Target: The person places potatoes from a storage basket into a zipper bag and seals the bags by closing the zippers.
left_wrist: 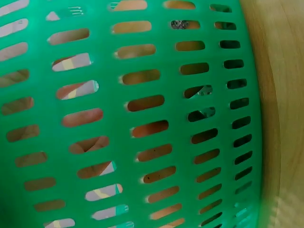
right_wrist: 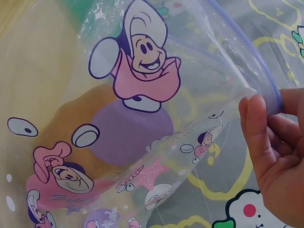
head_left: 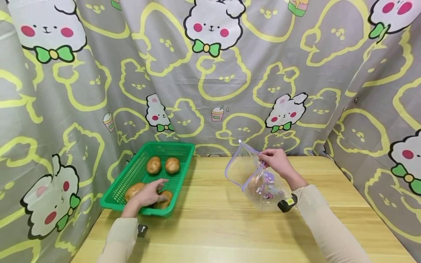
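Observation:
My left hand (head_left: 149, 195) reaches into the green plastic basket (head_left: 187, 160), fingers spread and slightly bent. Its thumb overlaps the near right potato (head_left: 167, 200), brown and rounded. Beside the hand, another potato (head_left: 133, 191) is partly covered; two more, one potato (head_left: 153, 165) and its neighbour, sit farther back. In the left wrist view, the slotted basket wall (left_wrist: 109, 109) hides most of the hand. My right hand (head_left: 277, 160) pinches the rim of a clear zip bag (right_wrist: 142, 118) with purple edging and cartoon prints. The bag's mouth gapes leftward, and a brown rounded thing (right_wrist: 71, 123) shows inside.
Both stand on a light wooden table (head_left: 210, 219), basket at left, bag at right. A grey curtain (head_left: 210, 80) with cartoon figures hangs behind and along the sides. Small black devices are strapped at both wrists, one wrist device (head_left: 287, 203) overlapping the bag's lower edge.

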`<state>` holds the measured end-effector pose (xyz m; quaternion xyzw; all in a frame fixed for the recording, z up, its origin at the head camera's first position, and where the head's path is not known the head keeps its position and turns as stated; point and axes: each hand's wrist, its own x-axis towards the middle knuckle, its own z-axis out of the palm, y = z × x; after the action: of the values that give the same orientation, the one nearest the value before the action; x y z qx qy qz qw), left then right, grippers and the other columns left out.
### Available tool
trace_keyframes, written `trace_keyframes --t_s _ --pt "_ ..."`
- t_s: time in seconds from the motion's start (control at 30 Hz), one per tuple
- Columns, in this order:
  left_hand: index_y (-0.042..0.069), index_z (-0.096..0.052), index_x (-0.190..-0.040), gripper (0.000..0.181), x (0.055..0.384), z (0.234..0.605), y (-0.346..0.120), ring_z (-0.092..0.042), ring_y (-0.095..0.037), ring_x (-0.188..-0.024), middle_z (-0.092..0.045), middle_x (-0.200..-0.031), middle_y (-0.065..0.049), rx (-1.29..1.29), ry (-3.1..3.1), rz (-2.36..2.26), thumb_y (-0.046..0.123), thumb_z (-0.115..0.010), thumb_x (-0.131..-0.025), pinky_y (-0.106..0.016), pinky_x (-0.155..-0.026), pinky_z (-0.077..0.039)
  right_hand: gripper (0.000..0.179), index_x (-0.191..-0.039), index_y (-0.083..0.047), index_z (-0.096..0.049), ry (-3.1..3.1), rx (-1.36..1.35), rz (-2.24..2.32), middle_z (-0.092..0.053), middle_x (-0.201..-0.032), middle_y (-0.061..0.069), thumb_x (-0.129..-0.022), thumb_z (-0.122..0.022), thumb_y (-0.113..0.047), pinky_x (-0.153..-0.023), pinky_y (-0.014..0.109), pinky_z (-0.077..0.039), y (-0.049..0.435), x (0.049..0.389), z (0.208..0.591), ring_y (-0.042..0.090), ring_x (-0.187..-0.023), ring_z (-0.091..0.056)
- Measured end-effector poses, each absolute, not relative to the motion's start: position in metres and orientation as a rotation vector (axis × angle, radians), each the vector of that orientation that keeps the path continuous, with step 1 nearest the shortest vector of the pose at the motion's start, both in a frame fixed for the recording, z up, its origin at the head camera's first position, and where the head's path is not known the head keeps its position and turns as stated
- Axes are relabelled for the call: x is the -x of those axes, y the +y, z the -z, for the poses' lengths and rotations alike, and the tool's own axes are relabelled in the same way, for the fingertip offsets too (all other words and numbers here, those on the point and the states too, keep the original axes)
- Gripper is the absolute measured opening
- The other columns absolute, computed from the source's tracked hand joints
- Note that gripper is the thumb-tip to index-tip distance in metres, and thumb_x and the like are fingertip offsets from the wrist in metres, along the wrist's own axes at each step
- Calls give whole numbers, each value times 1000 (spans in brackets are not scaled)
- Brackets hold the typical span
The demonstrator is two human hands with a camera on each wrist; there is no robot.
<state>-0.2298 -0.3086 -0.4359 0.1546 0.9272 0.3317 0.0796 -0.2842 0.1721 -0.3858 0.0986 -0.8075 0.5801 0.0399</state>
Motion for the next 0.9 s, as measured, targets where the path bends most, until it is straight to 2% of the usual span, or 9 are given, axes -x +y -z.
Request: trace_keyframes --t_s 0.2,0.43,0.73,0.9 --pt "1 -44 -137 66 231 436 -306 -49 -43 -115 -53 -124 -29 -478 2761 -928 12 -75 -80 -54 -92 -42 29 -101 18 -62 -2470 -308 -1784 -63 -80 25 -92 -61 -9 -54 26 -54 173 282 385 8 -54 -59" --pt "1 -45 -137 64 232 437 -301 -52 -42 -112 -56 -121 -26 -490 2753 -823 18 -74 -82 -54 -91 -42 29 -102 18 -62 -2469 -299 -1795 -64 -79 22 -92 -61 -9 -55 26 -54 173 281 384 9 -54 -59" --pt "4 -49 -134 55 234 442 -303 -54 -39 -109 -58 -118 -21 -457 2751 -799 14 -71 -84 -52 -86 -45 27 -101 19 -62 -2476 -302 -1806 -64 -74 17 -92 -61 -7 -54 26 -54 170 280 382 9 -53 -58" --pt "5 -55 -128 46 234 440 -303 -54 -39 -108 -59 -117 -19 -493 2742 -796 13 -70 -85 -52 -86 -45 29 -102 18 -62 -2480 -288 -1800 -64 -78 22 -92 -61 -9 -54 26 -54 172 285 386 8 -54 -58"
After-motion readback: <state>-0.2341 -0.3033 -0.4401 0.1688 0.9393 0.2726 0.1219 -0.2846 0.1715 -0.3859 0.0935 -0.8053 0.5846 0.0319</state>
